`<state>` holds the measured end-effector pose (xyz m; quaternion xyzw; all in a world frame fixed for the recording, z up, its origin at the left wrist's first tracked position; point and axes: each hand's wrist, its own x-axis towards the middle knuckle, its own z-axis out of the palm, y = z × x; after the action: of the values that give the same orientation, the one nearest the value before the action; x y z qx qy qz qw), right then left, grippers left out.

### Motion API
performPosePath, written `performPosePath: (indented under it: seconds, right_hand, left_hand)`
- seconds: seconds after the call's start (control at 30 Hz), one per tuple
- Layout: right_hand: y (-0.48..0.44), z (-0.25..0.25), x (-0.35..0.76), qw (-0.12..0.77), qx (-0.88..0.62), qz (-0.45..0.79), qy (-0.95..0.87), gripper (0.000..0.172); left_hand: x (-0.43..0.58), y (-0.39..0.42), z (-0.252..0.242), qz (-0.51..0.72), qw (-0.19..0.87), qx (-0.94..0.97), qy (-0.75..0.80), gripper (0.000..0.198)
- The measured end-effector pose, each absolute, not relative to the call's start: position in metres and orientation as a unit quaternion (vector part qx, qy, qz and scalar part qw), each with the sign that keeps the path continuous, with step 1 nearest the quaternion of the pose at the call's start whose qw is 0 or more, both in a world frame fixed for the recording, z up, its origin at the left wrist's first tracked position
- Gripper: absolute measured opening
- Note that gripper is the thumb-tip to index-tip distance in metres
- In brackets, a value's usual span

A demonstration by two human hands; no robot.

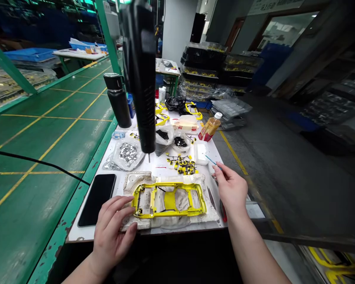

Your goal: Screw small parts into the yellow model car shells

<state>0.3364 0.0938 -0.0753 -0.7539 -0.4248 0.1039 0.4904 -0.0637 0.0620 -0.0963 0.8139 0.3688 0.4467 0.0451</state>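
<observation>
A yellow model car body shell (169,200), open in the middle, lies on a stained whitish padded fixture (211,213) at the table's front. My left hand (114,227) holds the shell's left end with its fingertips, thumb lower by the fixture's edge. Pinched in my right hand (232,189) is a thin blue stick (210,159), its tip over a small white tray (200,153). Whether that tip touches anything is too small to tell. Tweezers (211,197) lie right of the fixture. A black electric screwdriver (143,86) hangs above, its bit pointing down.
Bags of silvery pieces (127,154) and black parts (181,141) stand behind small yellow-black parts (185,165). A phone (97,200) lies left, a black flask (118,100) behind it. A drink bottle (210,127) stands at the right edge. Stacked trays (202,71) are beyond.
</observation>
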Motion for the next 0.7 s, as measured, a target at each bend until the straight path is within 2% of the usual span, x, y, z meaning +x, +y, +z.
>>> performPosePath:
  seconds: [0.2,0.4,0.5,0.6,0.7]
  right_hand:
    - [0.094,-0.075,0.333,0.491,-0.733,0.159,-0.443,0.075]
    - [0.072,-0.068,0.337,0.445,-0.736,0.171,-0.480,0.078]
    - [0.054,-0.058,0.342,0.373,-0.768,0.140,-0.502,0.062]
    - [0.039,-0.050,0.344,0.262,-0.789,0.118,-0.543,0.034]
    - [0.030,-0.052,0.338,0.146,-0.795,0.118,-0.576,0.021]
  left_hand:
    - [-0.067,0.062,-0.076,0.452,0.009,0.816,0.361,0.031]
    - [-0.072,0.110,-0.040,0.428,-0.025,0.782,0.453,0.010]
    - [-0.075,0.155,-0.024,0.336,-0.016,0.778,0.531,0.028]
    - [-0.074,0.203,-0.015,0.112,0.009,0.782,0.613,0.045]
    - [-0.069,0.242,-0.014,0.034,0.014,0.797,0.603,0.039]
